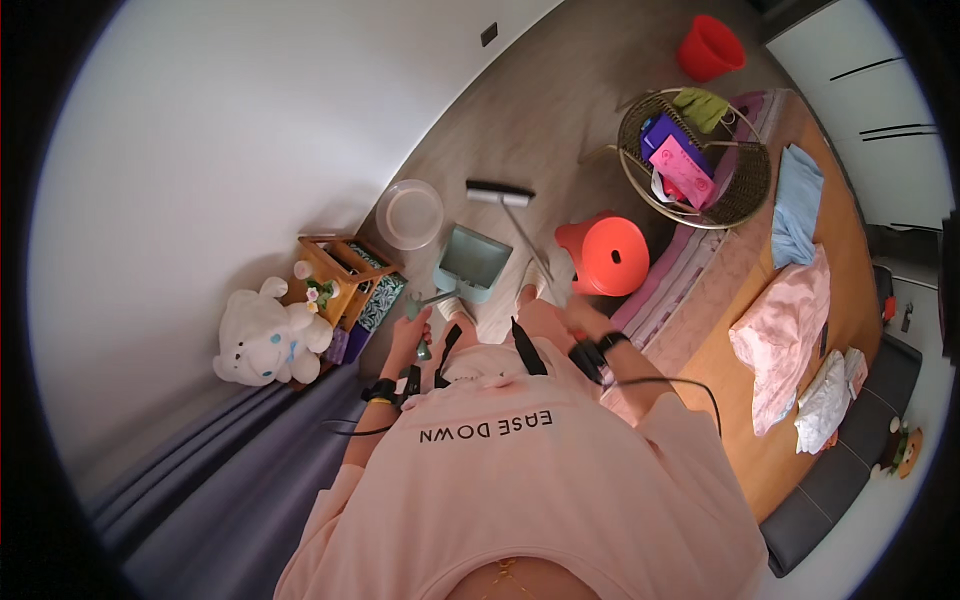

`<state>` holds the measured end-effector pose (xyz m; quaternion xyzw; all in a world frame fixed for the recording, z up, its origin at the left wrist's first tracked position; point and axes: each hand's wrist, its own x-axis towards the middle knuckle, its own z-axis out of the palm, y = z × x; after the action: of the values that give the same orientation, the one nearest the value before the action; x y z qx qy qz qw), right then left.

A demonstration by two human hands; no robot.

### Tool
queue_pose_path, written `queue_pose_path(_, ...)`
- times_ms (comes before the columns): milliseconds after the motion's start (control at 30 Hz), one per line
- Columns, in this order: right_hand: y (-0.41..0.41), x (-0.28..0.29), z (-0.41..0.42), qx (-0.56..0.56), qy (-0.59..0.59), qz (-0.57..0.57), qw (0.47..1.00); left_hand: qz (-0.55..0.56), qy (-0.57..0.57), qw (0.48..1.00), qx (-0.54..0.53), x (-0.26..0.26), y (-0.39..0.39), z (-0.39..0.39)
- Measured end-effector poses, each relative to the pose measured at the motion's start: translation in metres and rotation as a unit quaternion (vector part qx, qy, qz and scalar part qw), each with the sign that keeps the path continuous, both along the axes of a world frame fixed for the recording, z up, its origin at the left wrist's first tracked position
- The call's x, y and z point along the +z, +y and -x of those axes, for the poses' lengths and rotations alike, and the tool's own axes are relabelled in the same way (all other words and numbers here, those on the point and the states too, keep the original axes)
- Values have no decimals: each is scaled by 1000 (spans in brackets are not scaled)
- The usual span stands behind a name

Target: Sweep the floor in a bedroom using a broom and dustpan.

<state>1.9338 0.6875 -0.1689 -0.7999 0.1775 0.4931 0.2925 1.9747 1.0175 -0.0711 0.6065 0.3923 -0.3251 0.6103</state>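
My left hand (409,339) is closed round the grey-green handle of a long-handled dustpan (474,291). The pan's scoop lies on the floor just ahead of my feet, its mouth facing away from me. My right hand (589,316), blurred, grips the pole of a broom (499,193). Its pole slants from that hand up to a head with black bristles and a pale back. The broom head is on the floor beyond the dustpan, apart from it. Whether any dirt lies in the pan cannot be made out.
A red plastic stool (619,255) stands right of the broom pole. Left are a clear plastic basin (409,215) and a wooden rack (330,281) beside a white teddy bear (255,337). Ahead right are a laden wicker chair (750,180), red bucket (709,49) and bed (705,360).
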Motion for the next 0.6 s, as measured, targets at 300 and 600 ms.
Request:
queue_pose_path(300,-8,149,47,-418,136,-249,863,27,19,997,-62,5,23,1)
queue_pose_path(600,18,126,27,-440,39,-202,874,-6,-40,987,-154,4,27,-5)
